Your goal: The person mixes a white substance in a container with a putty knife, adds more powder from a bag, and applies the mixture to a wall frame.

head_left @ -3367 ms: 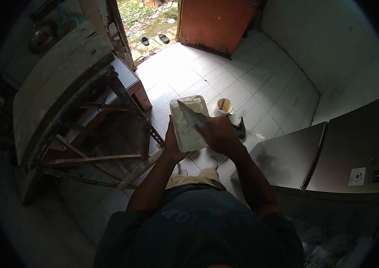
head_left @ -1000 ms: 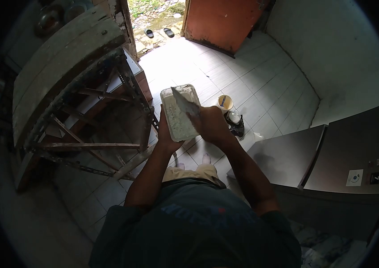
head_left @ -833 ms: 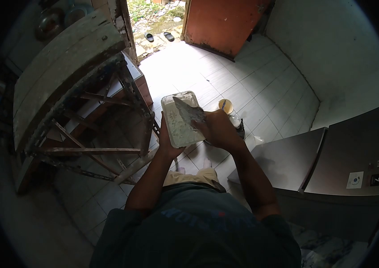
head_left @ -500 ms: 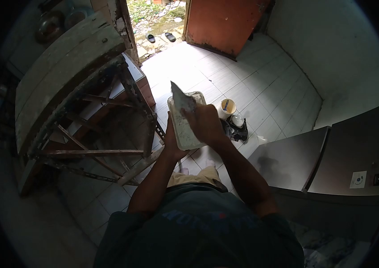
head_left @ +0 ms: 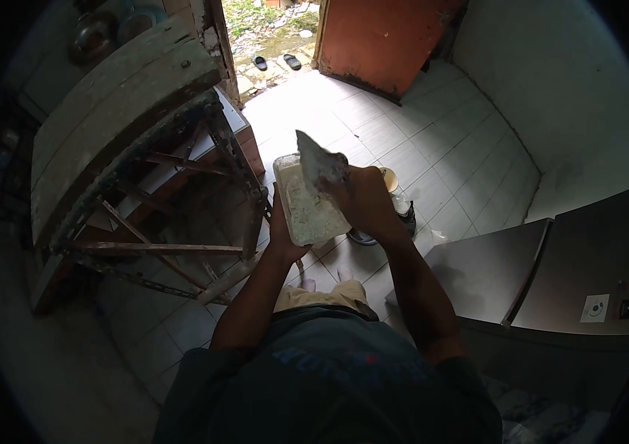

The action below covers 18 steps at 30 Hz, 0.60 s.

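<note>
My left hand [head_left: 285,235] holds a pale rectangular tray [head_left: 307,214] by its left side and lower edge, in front of my body. The tray's inside is smeared with whitish material. My right hand [head_left: 366,196] grips a putty knife [head_left: 316,161] with a wide, whitish-coated blade. The blade is over the tray's upper part and points up and left. The knife's handle is mostly hidden in my fingers. Behind my right forearm, a bucket [head_left: 389,178] with yellowish contents and a black bag [head_left: 407,216] are partly visible on the floor.
A wooden-topped scaffold [head_left: 118,122] with metal legs stands at the left. A grey fridge [head_left: 588,259] is at the right. An orange door [head_left: 381,41] stands open at the top, with dark sandals [head_left: 292,61] outside. White tiles [head_left: 433,148] cover the floor.
My right hand and the putty knife have moved slightly right. The tray has turned and tilted in my left hand. My right hand and forearm now cover more of the bucket.
</note>
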{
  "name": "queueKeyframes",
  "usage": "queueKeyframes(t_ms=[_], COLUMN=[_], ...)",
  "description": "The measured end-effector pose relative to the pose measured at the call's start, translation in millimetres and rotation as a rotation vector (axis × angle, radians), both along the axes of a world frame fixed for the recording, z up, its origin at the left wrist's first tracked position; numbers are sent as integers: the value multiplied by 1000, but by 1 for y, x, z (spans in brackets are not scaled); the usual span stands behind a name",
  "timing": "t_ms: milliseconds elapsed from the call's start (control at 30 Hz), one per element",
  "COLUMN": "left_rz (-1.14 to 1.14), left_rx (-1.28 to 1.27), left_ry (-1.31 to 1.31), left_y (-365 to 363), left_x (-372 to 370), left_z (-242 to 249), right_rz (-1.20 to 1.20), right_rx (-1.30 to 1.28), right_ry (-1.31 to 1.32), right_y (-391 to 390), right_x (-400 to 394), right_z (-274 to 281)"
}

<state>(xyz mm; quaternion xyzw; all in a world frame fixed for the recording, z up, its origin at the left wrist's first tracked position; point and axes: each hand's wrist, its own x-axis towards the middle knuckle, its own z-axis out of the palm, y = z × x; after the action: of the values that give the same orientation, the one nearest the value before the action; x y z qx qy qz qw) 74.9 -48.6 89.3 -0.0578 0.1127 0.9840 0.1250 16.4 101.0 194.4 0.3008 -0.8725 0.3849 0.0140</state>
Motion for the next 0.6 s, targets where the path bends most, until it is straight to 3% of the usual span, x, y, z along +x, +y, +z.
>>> queueKeyframes(t_ms=[67,167,333,433,533,600], left_rz=[-12,-23,6,31,33,20], left_rx=[28,140,38,18,40,51], left_ry=[-7,20,-32,-11,17,12], left_y=[1,1,2,1,-1,0], left_x=[0,-2,0,2,-3,5], left_z=[-3,-12,-14,-11,-18,-17], right_rz=[-74,-50,42,42,188,199], right_rx=[-82,132,179,12,75,79], right_ry=[-22,126,39,-68,106,76], right_y=[-2,-3,7,22,28,23], right_x=[0,9,27,26,35,42], right_z=[-8,-21,-17,-9,-4,-6])
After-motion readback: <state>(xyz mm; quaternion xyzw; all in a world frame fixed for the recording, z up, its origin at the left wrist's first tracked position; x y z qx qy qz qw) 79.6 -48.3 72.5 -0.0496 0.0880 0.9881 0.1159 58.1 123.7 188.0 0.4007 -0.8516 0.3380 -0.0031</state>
